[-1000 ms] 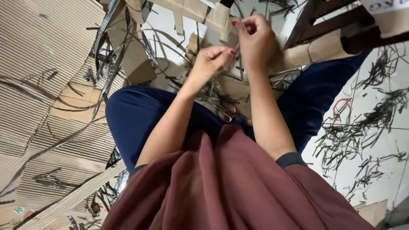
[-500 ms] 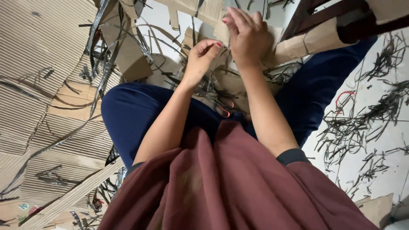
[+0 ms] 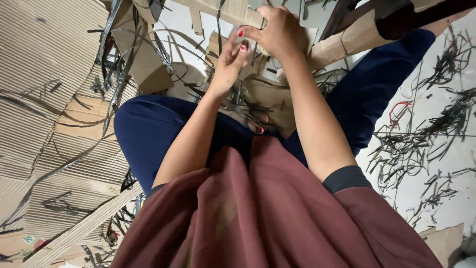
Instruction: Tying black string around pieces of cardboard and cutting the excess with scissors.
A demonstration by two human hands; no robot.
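My left hand (image 3: 229, 63) and my right hand (image 3: 278, 31) meet at the top of the view, fingertips pinched together and touching. They close on the edge of a brown cardboard piece (image 3: 270, 97) that lies over my lap; the fingers hide the exact spot they grip. Thin black strips (image 3: 233, 101) lie tangled on the cardboard just below my left wrist. I sit on the floor in dark blue trousers (image 3: 148, 129) and a maroon top (image 3: 258, 213).
Large corrugated cardboard sheets (image 3: 44, 59) cover the floor at left, with black strips across them. More black strips (image 3: 421, 144) are scattered on the white floor at right. A dark wooden furniture leg (image 3: 342, 15) and more cardboard scraps (image 3: 148, 64) are at the top.
Both hands have moved up and away from my body. They were a little apart and have come together until the fingertips touch.
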